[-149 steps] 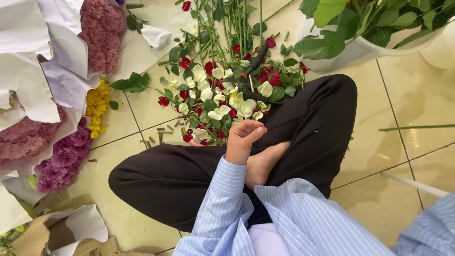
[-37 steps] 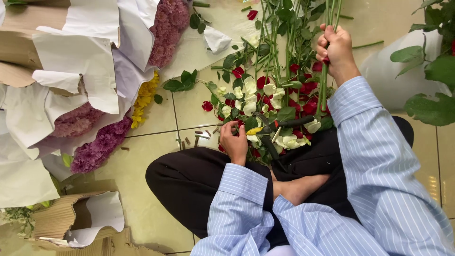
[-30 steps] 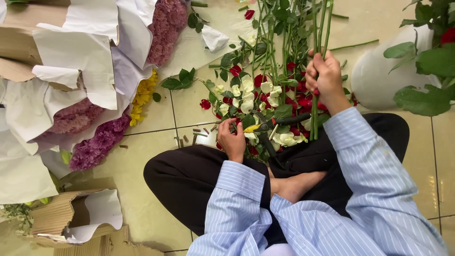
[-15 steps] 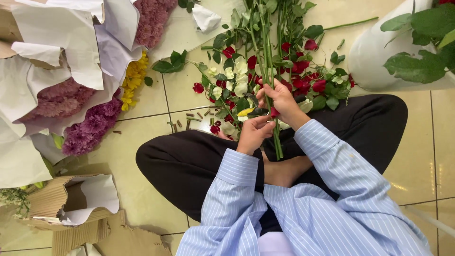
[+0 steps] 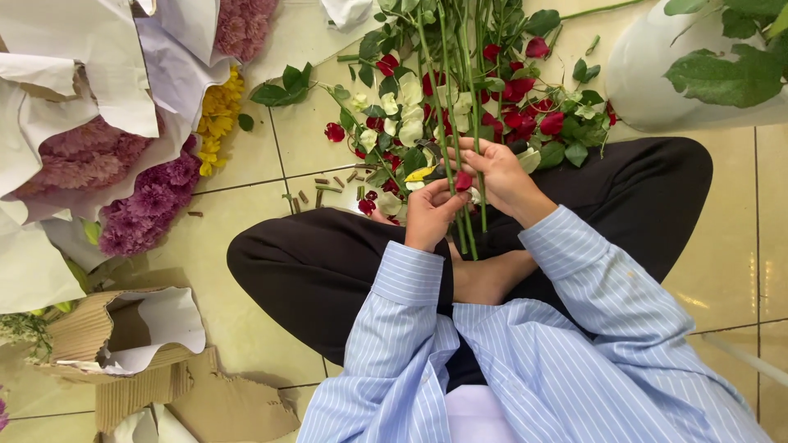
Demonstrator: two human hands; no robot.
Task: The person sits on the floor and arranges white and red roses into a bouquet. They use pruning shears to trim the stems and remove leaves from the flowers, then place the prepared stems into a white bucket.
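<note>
Both hands meet at the frame's centre, the left hand (image 5: 431, 215) curled shut around the long green stems (image 5: 460, 123) and the right hand (image 5: 497, 171) wrapped on them at its 1 o'clock. The stems run up to 12 o'clock across red and white roses (image 5: 410, 123) heaped on the tiled floor (image 5: 246, 230). Paper-wrapped purple and yellow flowers (image 5: 164, 189) lie at 9 o'clock, a white vase (image 5: 648, 74) at 2 o'clock.

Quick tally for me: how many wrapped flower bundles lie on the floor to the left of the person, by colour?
Pink bundles in white paper: 2, upper and lower
Purple bundle: 1
Yellow bundle: 1
Total: 4
Both hands, left hand and right hand, grip the rose stems.
</note>
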